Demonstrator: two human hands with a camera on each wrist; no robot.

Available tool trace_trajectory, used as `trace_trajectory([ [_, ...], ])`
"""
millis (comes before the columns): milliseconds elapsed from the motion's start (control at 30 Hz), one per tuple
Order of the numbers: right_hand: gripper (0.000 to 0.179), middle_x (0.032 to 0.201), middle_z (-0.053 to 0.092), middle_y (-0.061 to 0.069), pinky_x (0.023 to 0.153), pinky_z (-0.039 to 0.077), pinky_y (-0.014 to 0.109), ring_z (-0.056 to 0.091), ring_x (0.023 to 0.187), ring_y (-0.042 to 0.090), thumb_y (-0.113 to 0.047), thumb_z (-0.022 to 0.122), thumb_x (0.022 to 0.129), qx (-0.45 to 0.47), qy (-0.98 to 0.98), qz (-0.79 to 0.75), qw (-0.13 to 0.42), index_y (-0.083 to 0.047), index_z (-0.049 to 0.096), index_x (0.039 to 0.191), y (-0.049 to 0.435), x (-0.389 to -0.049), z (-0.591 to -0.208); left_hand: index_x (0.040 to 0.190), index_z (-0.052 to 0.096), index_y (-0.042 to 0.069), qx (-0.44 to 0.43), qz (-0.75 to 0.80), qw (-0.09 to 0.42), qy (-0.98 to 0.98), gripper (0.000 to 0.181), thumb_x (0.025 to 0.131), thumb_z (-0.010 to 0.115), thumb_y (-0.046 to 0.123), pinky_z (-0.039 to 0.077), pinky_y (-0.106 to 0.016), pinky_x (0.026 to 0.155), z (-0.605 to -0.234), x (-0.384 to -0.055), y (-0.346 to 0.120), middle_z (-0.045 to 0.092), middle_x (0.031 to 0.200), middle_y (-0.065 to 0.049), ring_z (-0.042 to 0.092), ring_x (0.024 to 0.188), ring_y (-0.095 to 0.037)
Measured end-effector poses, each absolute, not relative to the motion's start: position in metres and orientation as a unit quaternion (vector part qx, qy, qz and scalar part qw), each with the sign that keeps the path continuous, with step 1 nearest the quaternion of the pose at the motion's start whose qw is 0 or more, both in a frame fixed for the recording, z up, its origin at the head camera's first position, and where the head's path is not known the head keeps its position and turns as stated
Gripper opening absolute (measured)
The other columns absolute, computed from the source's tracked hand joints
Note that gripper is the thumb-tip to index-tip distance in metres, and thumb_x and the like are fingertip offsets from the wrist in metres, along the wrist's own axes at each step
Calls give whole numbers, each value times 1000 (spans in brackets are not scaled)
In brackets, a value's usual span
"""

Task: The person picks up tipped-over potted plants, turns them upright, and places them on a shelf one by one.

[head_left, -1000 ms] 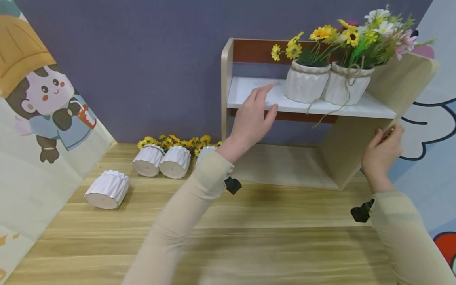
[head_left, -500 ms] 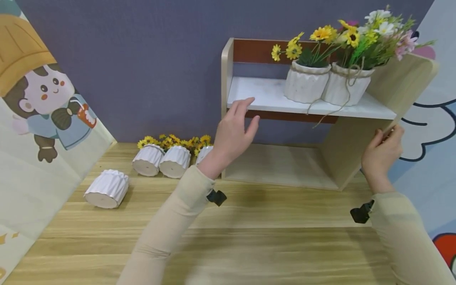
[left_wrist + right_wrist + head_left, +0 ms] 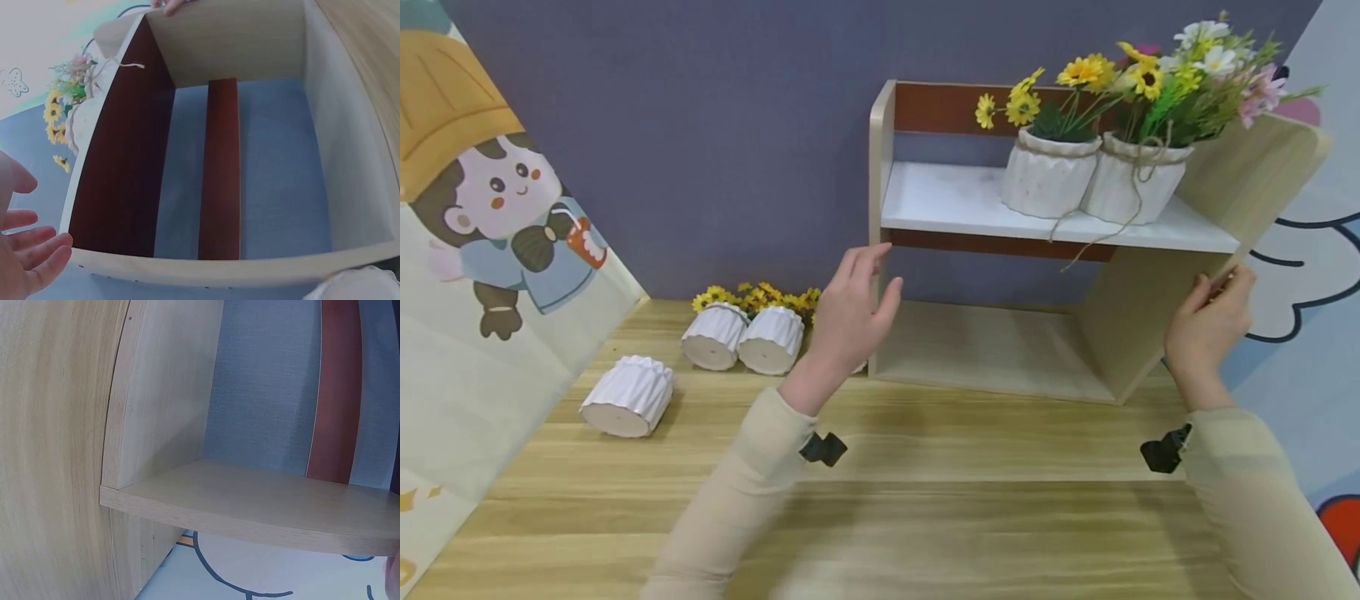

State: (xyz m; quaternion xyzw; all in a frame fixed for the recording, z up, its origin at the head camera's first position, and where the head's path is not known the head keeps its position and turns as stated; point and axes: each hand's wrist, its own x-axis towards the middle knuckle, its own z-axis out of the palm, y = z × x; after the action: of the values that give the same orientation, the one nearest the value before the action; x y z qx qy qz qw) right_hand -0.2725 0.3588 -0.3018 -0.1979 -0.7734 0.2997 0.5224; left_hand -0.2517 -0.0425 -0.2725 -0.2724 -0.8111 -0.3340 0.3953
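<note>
A small wooden shelf unit (image 3: 883, 158) with a white middle board stands against the wall. My left hand (image 3: 850, 312), fingers loosely extended and holding nothing, is beside its left side panel; whether it touches the panel I cannot tell. In the left wrist view that hand's fingers (image 3: 37, 256) show at the left edge. My right hand (image 3: 1210, 333) grips the front edge of the right side panel (image 3: 1150, 317), the thumb on the inner side. Two white pots of flowers, one with yellow blooms (image 3: 1051, 175) and one with mixed blooms (image 3: 1135, 183), stand upright on the white board.
Two white pots (image 3: 715, 337) (image 3: 771, 340) with yellow flowers lie on their sides by the wall. A further one behind my left hand is mostly hidden. Another white pot (image 3: 628, 396) lies nearer on the wooden table (image 3: 970, 517). Cartoon-printed walls stand at both sides.
My left hand has moved down and left, from over the white board to beside the left side panel. The right hand stays on the right panel.
</note>
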Motion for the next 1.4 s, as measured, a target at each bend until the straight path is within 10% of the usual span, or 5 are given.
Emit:
trace_trajectory([
  [1067, 32, 104, 55, 19, 76, 38, 40, 54, 95, 32, -38, 32, 96, -172, -782, 303, 517, -25, 38, 124, 363, -270, -308, 120, 53, 4, -184, -296, 370, -861, 36, 87, 58, 18, 49, -34, 59, -317, -229, -121, 56, 111, -12, 59, 87, -24],
  [1400, 25, 81, 36, -24, 66, 30, 17, 39, 75, -7, -39, 37, 94, -184, -755, 374, 506, -27, 46, 114, 362, -273, -303, 120, 52, 3, -159, -288, 356, -874, 38, 86, 60, 18, 48, -36, 59, -326, -226, -146, 55, 111, -15, 57, 88, -27],
])
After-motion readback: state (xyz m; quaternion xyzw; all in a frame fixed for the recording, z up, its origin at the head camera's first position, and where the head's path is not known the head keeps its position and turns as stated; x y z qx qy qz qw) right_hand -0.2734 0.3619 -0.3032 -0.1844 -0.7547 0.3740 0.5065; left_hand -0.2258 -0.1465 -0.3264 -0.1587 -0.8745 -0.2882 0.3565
